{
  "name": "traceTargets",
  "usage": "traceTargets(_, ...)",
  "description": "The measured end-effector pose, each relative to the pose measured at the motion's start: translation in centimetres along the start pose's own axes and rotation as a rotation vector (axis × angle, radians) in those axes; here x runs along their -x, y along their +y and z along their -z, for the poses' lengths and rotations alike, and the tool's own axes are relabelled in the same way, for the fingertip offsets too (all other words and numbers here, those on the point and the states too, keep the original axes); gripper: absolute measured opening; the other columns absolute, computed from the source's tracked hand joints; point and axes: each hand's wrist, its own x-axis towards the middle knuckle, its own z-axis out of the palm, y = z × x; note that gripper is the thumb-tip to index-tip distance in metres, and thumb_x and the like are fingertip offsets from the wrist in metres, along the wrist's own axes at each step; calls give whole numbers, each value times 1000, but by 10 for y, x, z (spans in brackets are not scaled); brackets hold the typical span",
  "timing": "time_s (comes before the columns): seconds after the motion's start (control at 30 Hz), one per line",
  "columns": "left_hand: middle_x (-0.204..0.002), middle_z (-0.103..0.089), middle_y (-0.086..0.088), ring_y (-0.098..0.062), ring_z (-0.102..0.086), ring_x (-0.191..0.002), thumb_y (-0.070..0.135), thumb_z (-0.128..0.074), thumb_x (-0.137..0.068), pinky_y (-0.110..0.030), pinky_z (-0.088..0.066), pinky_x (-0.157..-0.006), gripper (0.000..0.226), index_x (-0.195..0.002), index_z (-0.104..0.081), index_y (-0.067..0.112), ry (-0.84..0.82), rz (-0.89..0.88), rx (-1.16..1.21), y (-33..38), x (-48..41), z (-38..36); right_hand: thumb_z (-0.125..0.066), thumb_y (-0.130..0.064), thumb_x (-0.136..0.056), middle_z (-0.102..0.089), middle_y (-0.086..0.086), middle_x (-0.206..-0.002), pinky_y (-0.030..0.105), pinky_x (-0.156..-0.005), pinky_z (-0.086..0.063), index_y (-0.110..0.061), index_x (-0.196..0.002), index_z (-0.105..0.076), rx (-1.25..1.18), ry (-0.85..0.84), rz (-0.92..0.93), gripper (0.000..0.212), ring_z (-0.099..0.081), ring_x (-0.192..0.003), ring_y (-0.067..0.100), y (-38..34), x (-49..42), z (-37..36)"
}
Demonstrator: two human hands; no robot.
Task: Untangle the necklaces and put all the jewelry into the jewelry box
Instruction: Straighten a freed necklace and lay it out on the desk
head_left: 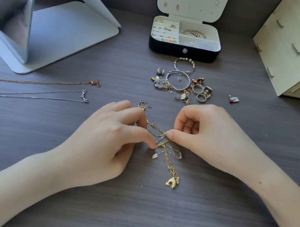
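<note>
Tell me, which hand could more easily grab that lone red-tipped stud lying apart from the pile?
Probably the right hand: the red-tipped stud lies on its side, just beyond its knuckles. The left hand sits across the tangled necklaces. Both pinch them now, so it must let go first.

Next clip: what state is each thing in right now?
jewelry box: open, lid upright.
tangled necklaces: knotted together, pinched from both sides.
left hand: pinches the tangled necklaces.
right hand: pinches the tangled necklaces.
rose-gold necklace: untangled, laid out straight, not boxed.
silver necklace: untangled, laid out, not boxed.
loose jewelry pile: heaped in front of the jewelry box, not boxed.
</note>
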Motion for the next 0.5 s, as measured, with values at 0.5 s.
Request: traceTargets(0.5,-83,-57,1,-20,-46,-72,26,-55,-83,-26,-35,-65,17,-86,-71,19,105,63,-68,5,-6,-1,-71,-45,-70,-63,-12,-64,14,-55,-39,-27,-70,-65,49,-181,111,19,-51,-56,1,-1,3,13)
